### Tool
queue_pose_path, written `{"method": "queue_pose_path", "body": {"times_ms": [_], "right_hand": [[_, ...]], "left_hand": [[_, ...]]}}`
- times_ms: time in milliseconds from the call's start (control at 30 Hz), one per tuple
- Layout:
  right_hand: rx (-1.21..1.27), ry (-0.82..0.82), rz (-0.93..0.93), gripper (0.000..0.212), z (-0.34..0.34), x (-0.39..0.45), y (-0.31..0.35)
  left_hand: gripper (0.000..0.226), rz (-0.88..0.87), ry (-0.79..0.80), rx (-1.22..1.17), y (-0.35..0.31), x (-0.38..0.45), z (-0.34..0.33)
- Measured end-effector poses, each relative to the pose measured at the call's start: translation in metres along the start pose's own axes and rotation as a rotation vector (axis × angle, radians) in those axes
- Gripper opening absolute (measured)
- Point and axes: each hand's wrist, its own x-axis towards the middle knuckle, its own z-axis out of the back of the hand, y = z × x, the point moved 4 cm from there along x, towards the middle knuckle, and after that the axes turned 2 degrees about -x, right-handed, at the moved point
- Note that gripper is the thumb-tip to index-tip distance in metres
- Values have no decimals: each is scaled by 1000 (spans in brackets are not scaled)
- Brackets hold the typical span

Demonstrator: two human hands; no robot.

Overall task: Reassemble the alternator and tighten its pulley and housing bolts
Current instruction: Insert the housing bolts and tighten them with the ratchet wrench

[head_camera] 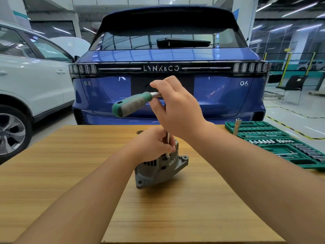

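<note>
Both hands point(175, 110) hide the ratchet point(131, 105) head above the alternator point(158, 170).

My ratchet handle point(131, 105): green with grey grip. Alternator point(161, 167): dull grey metal. Table point(70, 173): light wood grain. Socket case point(281, 143): green, silver sockets. Cars behind: blue point(168, 55), white point(35, 76).
</note>
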Motion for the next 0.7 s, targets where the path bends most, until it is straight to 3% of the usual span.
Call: {"method": "queue_pose_path", "body": {"times_ms": [133,333,467,567,700], "right_hand": [[22,79,-1,54,0,-2,-4],[70,189,-55,39,4,10,0],[11,382,-214,36,5,32,-3],[122,519,-490,32,4,46,-9],[796,584,-1058,14,3,35,-15]], "left_hand": [[9,-7,-7,15,0,0,0],[11,-5,-5,8,-2,-2,0],[12,-9,7,-8,-3,-3,0],[12,-7,4,-15,-2,-3,0],[14,7,2,-12,0,-1,0]]}}
